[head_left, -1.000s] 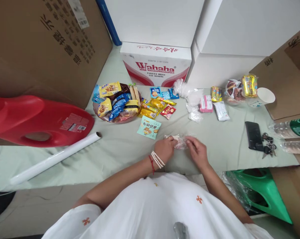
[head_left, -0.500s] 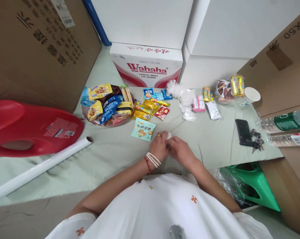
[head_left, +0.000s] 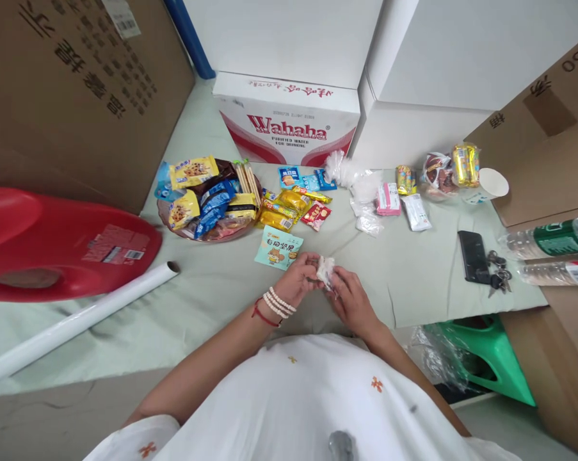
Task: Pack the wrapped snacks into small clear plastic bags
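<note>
Close to the table's front edge, both hands meet around a small whitish wrapped snack (head_left: 325,270). It looks crumpled and partly see-through; its exact kind is unclear. My left hand (head_left: 298,279), with beads and a red cord at the wrist, pinches its left side. On the lower right, the fingers of my right hand (head_left: 352,301) are closed on its wrapper. A mint-green snack pouch (head_left: 278,247) lies flat just beyond my left hand. Behind it are yellow snack packs (head_left: 280,214) and a red packet (head_left: 316,216).
A plate (head_left: 207,238) heaped with packaged snacks stands left. Crumpled clear plastic (head_left: 360,189), a pink packet (head_left: 388,200) and a white packet (head_left: 417,212) lie right of centre. Farther right are a phone (head_left: 473,256), keys (head_left: 498,275) and bottles (head_left: 552,238). A white tube (head_left: 87,320) lies left.
My hands have parted slightly, and the whitish wrapped snack now shows more fully between them. My left wrist has shifted left. The view has moved a little.
</note>
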Demonstrator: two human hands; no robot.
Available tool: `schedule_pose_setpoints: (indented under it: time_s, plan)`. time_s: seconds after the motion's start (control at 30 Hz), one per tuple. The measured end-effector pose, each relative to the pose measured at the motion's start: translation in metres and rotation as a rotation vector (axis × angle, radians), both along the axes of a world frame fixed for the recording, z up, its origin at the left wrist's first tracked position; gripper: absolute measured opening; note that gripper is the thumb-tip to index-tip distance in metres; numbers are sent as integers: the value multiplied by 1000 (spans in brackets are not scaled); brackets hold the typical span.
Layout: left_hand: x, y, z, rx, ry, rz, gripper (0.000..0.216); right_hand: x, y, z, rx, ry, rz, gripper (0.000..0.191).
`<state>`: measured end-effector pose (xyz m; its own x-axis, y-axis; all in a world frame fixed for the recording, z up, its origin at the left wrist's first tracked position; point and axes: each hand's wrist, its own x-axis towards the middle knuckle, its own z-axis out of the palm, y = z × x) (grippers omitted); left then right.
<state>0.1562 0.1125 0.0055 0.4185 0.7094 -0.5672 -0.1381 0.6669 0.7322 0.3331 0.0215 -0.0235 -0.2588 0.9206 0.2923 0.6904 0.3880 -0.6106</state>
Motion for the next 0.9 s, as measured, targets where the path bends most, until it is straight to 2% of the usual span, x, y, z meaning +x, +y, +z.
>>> schedule_pose_setpoints:
  time_s: [0.1,0.2,0.3,0.4,0.47,0.57,0.67,0.73,0.8,0.9]
  plan:
    - [-9,-1,2,241,140,-53,58,8,2,2,-82,138,-84,44]
    - [-13,-1,4,507,245,-133,62,16,7,11,-341,416,-72,39]
    - [-8,-2,4,488,157,-224,45,11,9,16,-544,714,-66,47]
    - [5,-6,1,492,211,-175,43,-6,6,11,-559,938,-231,57]
    - [13,-10,-2,545,259,-160,43,-11,6,8,-531,995,-375,54]
    - [17,-16,-6,519,239,-171,58,18,18,6,-369,1010,-634,44]
    - [4,-20,-12,440,227,-161,48,90,53,7,-76,904,-874,48]
    - [-12,-22,-16,411,252,-147,37,142,82,8,4,738,-932,53]
    - [-31,-26,-18,378,276,-136,35,179,109,10,-117,477,-928,53]
    - [-63,-38,-17,327,328,-100,37,193,132,17,-350,-41,-856,48]
